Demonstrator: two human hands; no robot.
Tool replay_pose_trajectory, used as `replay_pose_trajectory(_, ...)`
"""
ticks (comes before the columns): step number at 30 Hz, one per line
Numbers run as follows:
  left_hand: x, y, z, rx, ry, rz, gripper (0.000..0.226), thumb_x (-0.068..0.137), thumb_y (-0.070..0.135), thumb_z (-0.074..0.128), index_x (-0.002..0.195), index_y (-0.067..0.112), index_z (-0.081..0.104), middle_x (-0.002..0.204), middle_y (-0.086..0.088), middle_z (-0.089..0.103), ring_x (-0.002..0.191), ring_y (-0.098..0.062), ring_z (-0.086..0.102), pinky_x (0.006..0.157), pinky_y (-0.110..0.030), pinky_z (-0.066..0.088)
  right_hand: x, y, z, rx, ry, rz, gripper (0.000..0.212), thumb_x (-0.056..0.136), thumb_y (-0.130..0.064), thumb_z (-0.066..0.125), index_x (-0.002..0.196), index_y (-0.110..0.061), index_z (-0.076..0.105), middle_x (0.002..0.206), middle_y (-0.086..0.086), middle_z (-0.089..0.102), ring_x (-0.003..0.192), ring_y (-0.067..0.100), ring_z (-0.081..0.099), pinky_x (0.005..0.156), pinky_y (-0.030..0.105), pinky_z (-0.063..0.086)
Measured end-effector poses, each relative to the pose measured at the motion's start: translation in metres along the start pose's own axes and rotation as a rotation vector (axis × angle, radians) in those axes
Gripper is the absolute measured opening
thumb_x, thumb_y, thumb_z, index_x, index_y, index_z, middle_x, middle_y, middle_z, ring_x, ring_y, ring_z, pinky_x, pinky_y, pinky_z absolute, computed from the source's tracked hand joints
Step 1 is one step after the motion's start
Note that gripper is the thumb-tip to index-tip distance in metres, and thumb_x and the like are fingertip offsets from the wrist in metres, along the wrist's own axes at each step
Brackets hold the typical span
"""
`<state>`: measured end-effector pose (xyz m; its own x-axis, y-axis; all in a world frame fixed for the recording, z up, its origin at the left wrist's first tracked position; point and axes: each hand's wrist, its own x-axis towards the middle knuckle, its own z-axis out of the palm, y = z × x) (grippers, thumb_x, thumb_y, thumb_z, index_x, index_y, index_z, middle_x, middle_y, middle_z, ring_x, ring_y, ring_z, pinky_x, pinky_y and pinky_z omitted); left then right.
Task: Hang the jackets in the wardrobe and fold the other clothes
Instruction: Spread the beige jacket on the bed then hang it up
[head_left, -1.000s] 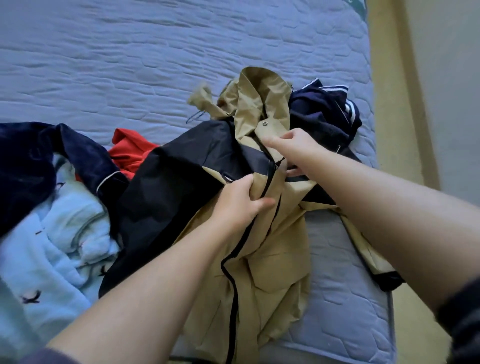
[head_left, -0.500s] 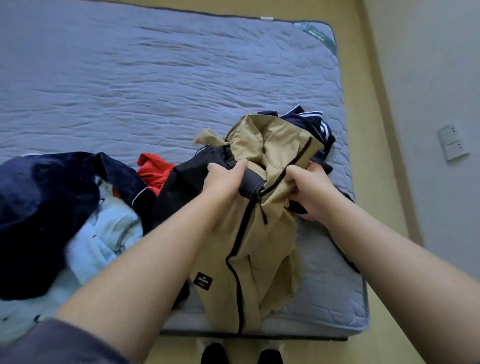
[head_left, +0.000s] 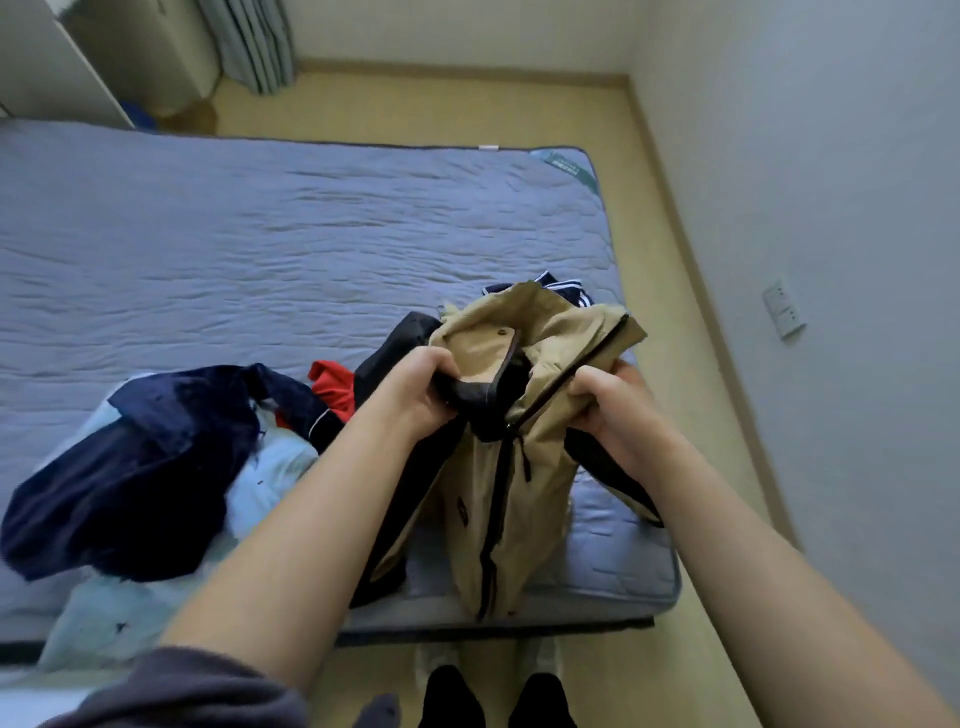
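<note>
I see the left hand (head_left: 421, 389) curled round the dark upper edge of the tan jacket (head_left: 511, 499). The right hand (head_left: 608, 410) grips the opposite tan edge beside the zip. The jacket hangs between both hands over the near right corner of the bed (head_left: 260, 234). To its left on the bed lie a navy garment (head_left: 145, 467), a light blue garment (head_left: 275, 467) and a red garment (head_left: 335, 384).
</note>
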<state>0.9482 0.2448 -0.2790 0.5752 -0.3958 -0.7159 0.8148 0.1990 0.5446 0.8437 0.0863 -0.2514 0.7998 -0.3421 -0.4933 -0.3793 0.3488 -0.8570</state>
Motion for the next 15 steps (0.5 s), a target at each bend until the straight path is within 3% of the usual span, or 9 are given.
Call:
replay_pose_trajectory(3, -0.054, -0.002, 0.000, -0.212, -0.085, 0.087, 0.061, 0.058, -0.008, 0.034, 0.113, 0.003, 0.059, 0.110, -0.014, 0.064, 0.097, -0.029, 0.063, 0.093, -0.036, 0.050, -0.034, -0.010, 0.004, 0.101, 0.007, -0.001, 0.054, 0.063, -0.007, 0.051, 0.115, 0.010, 0.053, 0.099, 0.022, 0.056, 0.092, 0.033, 0.055, 0.080, 0.043, 0.049)
replay_pose_trajectory(5, -0.085, -0.006, 0.002, -0.264, -0.105, 0.144, 0.052, 0.061, -0.008, 0.034, 0.105, 0.003, 0.061, 0.101, -0.013, 0.067, 0.088, -0.027, 0.066, 0.082, -0.035, 0.056, -0.050, -0.020, 0.006, 0.197, 0.010, -0.004, 0.036, 0.072, -0.005, 0.048, 0.106, 0.001, 0.058, 0.096, 0.019, 0.057, 0.089, 0.030, 0.055, 0.075, 0.037, 0.049)
replay_pose_trajectory(7, -0.111, -0.006, 0.005, -0.326, -0.106, 0.209, 0.049, 0.062, -0.007, 0.035, 0.102, 0.002, 0.060, 0.098, -0.014, 0.067, 0.087, -0.027, 0.066, 0.080, -0.038, 0.055, -0.060, -0.030, 0.007, 0.305, 0.003, -0.007, 0.025, 0.084, -0.003, 0.041, 0.099, -0.008, 0.060, 0.092, 0.012, 0.062, 0.084, 0.023, 0.059, 0.076, 0.036, 0.050)
replay_pose_trajectory(10, -0.143, -0.005, 0.011, -0.388, -0.098, 0.293, 0.045, 0.062, -0.004, 0.033, 0.096, -0.003, 0.064, 0.093, -0.020, 0.068, 0.085, -0.032, 0.066, 0.081, -0.043, 0.048, -0.076, -0.039, 0.009, 0.484, -0.131, 0.014, 0.031, 0.092, -0.007, 0.035, 0.096, -0.007, 0.065, 0.092, 0.009, 0.069, 0.083, 0.020, 0.066, 0.084, 0.035, 0.052)
replay_pose_trajectory(13, -0.182, -0.001, 0.020, -0.468, -0.140, 0.409, 0.039, 0.063, -0.001, 0.032, 0.065, -0.004, 0.071, 0.075, -0.020, 0.069, 0.065, -0.030, 0.069, 0.083, -0.044, 0.044, -0.090, -0.046, 0.016, 0.581, -0.288, 0.024, 0.031, 0.093, -0.016, 0.045, 0.085, -0.009, 0.073, 0.082, 0.007, 0.072, 0.072, 0.017, 0.070, 0.064, 0.026, 0.058)
replay_pose_trajectory(15, -0.204, -0.005, 0.023, -0.529, -0.148, 0.501, 0.036, 0.065, 0.002, 0.034, 0.068, -0.004, 0.070, 0.078, -0.020, 0.068, 0.070, -0.031, 0.068, 0.083, -0.045, 0.045, -0.098, -0.051, 0.023, 0.614, -0.378, 0.030, 0.030, 0.089, -0.020, 0.047, 0.086, -0.008, 0.075, 0.084, 0.008, 0.073, 0.073, 0.018, 0.071, 0.064, 0.027, 0.058)
